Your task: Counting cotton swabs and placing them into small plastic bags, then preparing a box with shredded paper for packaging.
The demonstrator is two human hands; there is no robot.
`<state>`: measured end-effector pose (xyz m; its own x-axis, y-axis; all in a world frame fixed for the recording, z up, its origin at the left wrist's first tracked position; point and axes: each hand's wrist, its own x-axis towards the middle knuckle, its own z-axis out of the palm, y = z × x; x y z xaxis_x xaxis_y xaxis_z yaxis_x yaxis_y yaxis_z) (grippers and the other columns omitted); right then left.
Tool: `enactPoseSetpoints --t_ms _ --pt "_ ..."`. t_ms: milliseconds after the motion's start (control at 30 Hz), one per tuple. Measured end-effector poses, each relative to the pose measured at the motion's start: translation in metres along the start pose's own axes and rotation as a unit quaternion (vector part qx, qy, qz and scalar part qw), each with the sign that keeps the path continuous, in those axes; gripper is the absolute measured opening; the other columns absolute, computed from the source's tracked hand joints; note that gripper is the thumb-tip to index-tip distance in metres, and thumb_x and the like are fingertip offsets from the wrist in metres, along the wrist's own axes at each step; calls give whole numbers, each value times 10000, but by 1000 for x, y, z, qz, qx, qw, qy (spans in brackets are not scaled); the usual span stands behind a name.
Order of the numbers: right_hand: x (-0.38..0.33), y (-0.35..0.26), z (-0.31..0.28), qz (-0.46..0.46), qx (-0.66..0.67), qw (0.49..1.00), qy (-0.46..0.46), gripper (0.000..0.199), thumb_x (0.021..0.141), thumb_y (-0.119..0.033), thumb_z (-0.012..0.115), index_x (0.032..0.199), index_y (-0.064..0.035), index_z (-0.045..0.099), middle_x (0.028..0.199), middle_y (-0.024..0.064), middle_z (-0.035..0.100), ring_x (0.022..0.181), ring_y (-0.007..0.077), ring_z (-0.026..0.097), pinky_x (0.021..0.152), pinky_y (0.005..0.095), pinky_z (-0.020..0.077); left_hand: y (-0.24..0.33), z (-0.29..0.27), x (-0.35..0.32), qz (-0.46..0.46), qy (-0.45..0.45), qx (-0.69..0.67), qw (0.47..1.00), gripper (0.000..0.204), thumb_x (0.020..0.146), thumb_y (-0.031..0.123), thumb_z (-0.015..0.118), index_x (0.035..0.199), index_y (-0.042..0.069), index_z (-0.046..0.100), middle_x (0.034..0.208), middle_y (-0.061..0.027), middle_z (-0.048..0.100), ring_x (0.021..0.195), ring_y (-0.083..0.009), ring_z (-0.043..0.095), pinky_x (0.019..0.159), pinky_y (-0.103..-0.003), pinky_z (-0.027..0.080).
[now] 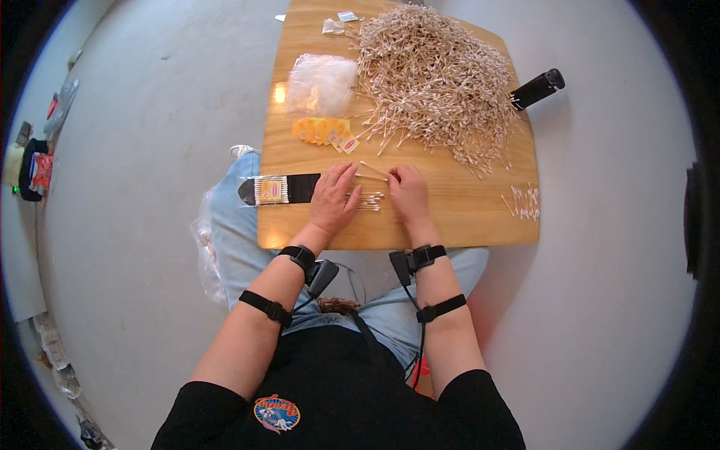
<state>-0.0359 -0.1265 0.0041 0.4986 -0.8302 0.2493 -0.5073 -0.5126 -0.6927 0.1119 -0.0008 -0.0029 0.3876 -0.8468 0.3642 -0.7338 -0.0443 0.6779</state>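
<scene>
My left hand [334,199] lies palm down on the wooden table, its fingers stretched and the thumb apart. Under and beside it is a small row of cotton swabs [369,201], partly hidden by the hand. Just to the right, my right hand [409,195] has its fingertips closed on the ends of cotton swabs [375,170]; two of them point left toward my left fingers. Left of my left hand, a black strip [303,187] reaches under the fingers. On it rests a clear bag of swabs with a yellow card [271,190].
A large heap of cotton swabs [435,79] covers the table's far right. Clear plastic bags [322,84] and fanned yellow cards [324,133] lie at the left. A few swabs [525,202] sit near the right edge, and a black cylindrical object [538,89] juts past it.
</scene>
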Motion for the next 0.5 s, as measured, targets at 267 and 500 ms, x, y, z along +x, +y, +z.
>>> enactPoseSetpoints --t_ms 267,500 --pt "19 -11 10 -17 -32 999 -14 179 844 -192 675 992 -94 645 1006 145 602 892 348 622 738 443 517 3 -1 4 51 -28 62 996 331 898 226 612 1179 51 610 1288 -140 569 1260 -317 501 1061 -436 372" --pt "30 -3 26 -23 -124 992 -9 103 855 -136 631 942 -86 605 999 145 583 882 353 612 747 457 511 1 -2 2 45 -33 -9 998 150 887 184 615 941 45 633 1071 -127 618 1159 -318 554 1020 -442 397"
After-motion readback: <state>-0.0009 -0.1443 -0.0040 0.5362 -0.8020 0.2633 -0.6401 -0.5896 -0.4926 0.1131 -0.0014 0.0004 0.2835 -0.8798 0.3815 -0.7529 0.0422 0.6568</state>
